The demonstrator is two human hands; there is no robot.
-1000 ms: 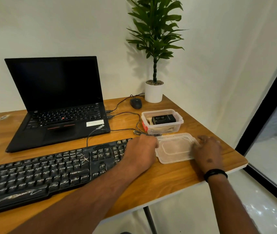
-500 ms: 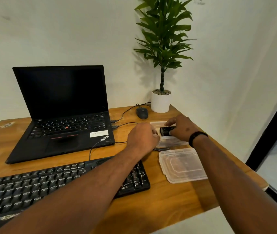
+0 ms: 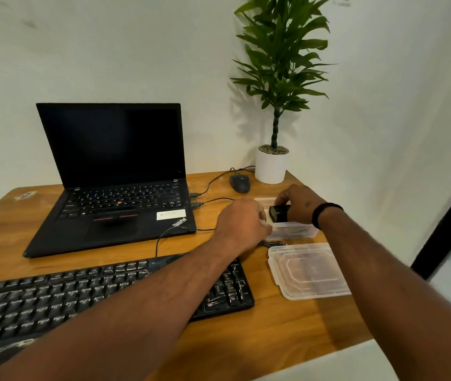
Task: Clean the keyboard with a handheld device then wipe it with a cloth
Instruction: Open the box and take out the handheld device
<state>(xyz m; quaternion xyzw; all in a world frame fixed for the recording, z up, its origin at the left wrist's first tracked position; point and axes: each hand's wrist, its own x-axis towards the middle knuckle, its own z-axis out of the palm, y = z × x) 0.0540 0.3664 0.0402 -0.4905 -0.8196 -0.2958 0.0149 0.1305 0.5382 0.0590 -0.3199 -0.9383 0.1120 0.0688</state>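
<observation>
Desk (image 3: 287,339): device (image 3: 279,211) seemingly crosswise.

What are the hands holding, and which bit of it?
The right hand grips the small black device by its top and sides, inside the clear plastic container. The left hand holds the container's near left corner.

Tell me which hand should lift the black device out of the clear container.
Right. The right hand already grips the black device inside the container, while the left hand is steadying the container's near-left side and likely best kept there.
</observation>
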